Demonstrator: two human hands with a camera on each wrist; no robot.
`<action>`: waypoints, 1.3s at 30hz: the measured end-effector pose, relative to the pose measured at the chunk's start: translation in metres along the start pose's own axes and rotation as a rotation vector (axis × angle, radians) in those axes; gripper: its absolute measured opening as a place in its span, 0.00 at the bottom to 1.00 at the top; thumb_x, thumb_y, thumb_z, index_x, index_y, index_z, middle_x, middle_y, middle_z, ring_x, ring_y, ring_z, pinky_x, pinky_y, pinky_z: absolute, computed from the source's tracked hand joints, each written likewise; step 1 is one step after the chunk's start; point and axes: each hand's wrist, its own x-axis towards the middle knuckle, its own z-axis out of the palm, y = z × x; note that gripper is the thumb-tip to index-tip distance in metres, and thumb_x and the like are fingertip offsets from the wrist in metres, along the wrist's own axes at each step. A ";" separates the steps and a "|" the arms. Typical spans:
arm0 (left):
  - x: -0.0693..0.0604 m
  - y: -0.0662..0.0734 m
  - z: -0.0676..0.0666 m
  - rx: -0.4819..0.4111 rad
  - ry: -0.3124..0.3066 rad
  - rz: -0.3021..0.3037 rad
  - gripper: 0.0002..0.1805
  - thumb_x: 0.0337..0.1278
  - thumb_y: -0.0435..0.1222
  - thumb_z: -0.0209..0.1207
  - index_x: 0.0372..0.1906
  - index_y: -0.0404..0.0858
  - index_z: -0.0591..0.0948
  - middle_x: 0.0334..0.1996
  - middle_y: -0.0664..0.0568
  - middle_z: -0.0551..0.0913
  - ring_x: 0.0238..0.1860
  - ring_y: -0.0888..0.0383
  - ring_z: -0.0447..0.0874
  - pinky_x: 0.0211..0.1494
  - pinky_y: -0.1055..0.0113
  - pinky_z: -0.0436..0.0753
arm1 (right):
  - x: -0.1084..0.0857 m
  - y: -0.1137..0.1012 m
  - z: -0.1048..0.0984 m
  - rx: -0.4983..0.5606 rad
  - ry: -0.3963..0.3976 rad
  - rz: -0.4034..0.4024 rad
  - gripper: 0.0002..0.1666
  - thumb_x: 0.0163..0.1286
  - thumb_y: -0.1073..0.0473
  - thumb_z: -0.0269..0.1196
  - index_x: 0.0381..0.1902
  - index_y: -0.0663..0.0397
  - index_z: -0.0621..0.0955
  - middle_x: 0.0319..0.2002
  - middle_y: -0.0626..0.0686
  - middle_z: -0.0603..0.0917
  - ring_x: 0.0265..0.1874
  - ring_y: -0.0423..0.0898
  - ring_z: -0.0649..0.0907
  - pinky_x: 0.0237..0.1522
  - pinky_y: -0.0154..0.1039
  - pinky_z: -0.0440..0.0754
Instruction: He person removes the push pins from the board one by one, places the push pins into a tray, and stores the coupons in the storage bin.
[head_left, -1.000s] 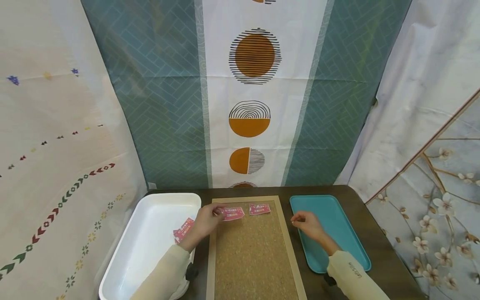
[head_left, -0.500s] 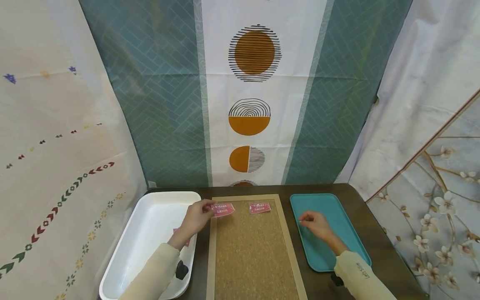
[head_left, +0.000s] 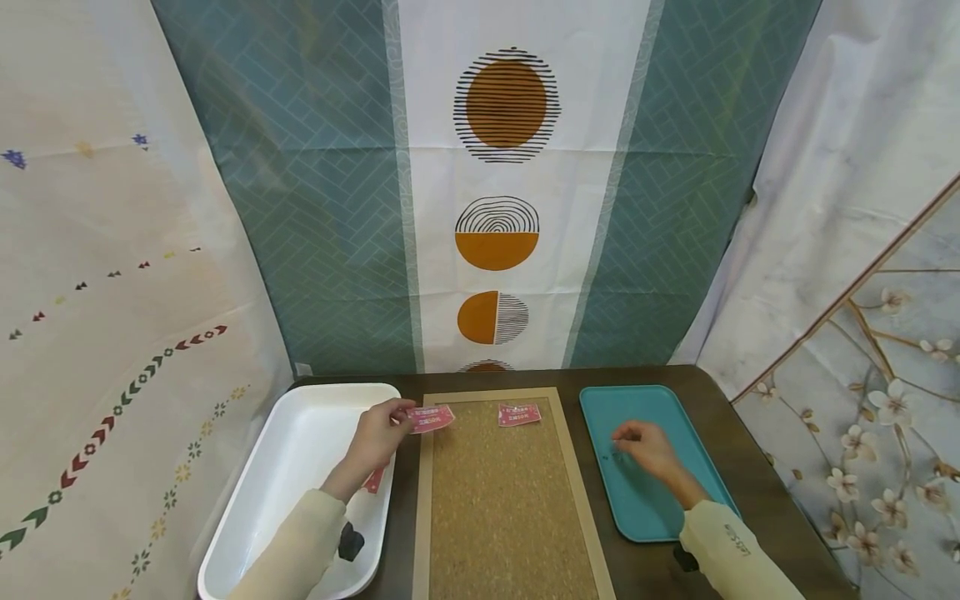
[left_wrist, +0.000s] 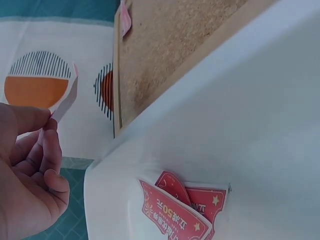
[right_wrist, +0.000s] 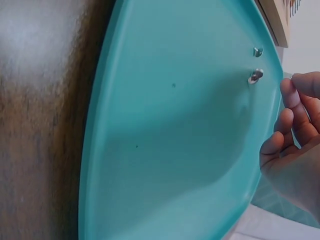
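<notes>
My left hand [head_left: 375, 435] pinches one end of a pink paper coupon [head_left: 432, 419], held over the gap between the white tray and the corkboard's top left corner. In the left wrist view this coupon [left_wrist: 67, 102] is seen nearly edge-on, between thumb and forefinger. A second coupon [head_left: 519, 416] is fixed near the top right of the corkboard [head_left: 510, 508]. Above the teal tray [head_left: 660, 408], my right hand [head_left: 651, 450] has thumb and forefinger pressed together on a tiny thumbtack, mostly hidden by the fingertips. Two silver thumbtacks [right_wrist: 255, 76] lie in the tray below it.
Several more coupons [left_wrist: 175, 212] lie overlapped in the white tray [head_left: 251, 517] on the left. All of it stands on a dark wooden table [head_left: 772, 508]. Patterned cloths [head_left: 345, 208] hang behind and at both sides.
My left hand has drawn the coupon leftward, away from the board's middle toward the white tray. My right hand has shifted right, from the teal tray's left edge to over its inside.
</notes>
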 end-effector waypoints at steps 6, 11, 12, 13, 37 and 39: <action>-0.001 -0.002 -0.007 0.018 0.005 -0.028 0.20 0.67 0.33 0.67 0.63 0.36 0.84 0.42 0.44 0.86 0.36 0.54 0.80 0.35 0.68 0.81 | -0.001 0.007 -0.006 -0.021 0.006 0.009 0.03 0.68 0.66 0.70 0.38 0.61 0.89 0.36 0.53 0.90 0.37 0.43 0.83 0.38 0.39 0.80; -0.002 -0.007 -0.012 0.030 0.013 -0.047 0.21 0.68 0.34 0.66 0.64 0.37 0.83 0.43 0.45 0.86 0.37 0.53 0.80 0.38 0.66 0.82 | -0.004 0.011 -0.010 -0.024 0.005 0.032 0.03 0.69 0.66 0.69 0.39 0.60 0.89 0.37 0.54 0.90 0.35 0.44 0.82 0.37 0.39 0.80; -0.003 -0.009 -0.014 0.034 0.018 -0.054 0.21 0.69 0.34 0.66 0.64 0.37 0.83 0.43 0.45 0.86 0.37 0.54 0.80 0.39 0.66 0.83 | -0.005 0.012 -0.011 -0.028 0.000 0.036 0.04 0.69 0.66 0.69 0.39 0.60 0.89 0.37 0.55 0.90 0.35 0.44 0.82 0.36 0.39 0.80; -0.004 -0.011 -0.015 0.038 0.021 -0.062 0.21 0.69 0.34 0.66 0.65 0.37 0.82 0.43 0.45 0.86 0.38 0.54 0.80 0.39 0.66 0.83 | -0.005 0.012 -0.012 -0.027 -0.003 0.039 0.04 0.69 0.66 0.69 0.39 0.61 0.89 0.37 0.55 0.90 0.35 0.44 0.82 0.36 0.39 0.80; -0.029 -0.053 -0.043 0.066 0.055 -0.199 0.21 0.70 0.36 0.64 0.64 0.33 0.78 0.44 0.40 0.85 0.38 0.51 0.84 0.37 0.65 0.86 | -0.011 0.020 -0.002 -0.090 -0.013 0.098 0.03 0.69 0.67 0.68 0.37 0.60 0.88 0.37 0.55 0.89 0.37 0.47 0.82 0.39 0.45 0.79; -0.029 -0.054 -0.044 0.072 0.044 -0.201 0.21 0.69 0.35 0.64 0.63 0.31 0.78 0.43 0.39 0.85 0.37 0.51 0.84 0.36 0.64 0.85 | -0.011 0.020 -0.001 -0.088 -0.018 0.101 0.03 0.69 0.67 0.67 0.37 0.59 0.88 0.37 0.54 0.89 0.36 0.47 0.82 0.39 0.45 0.79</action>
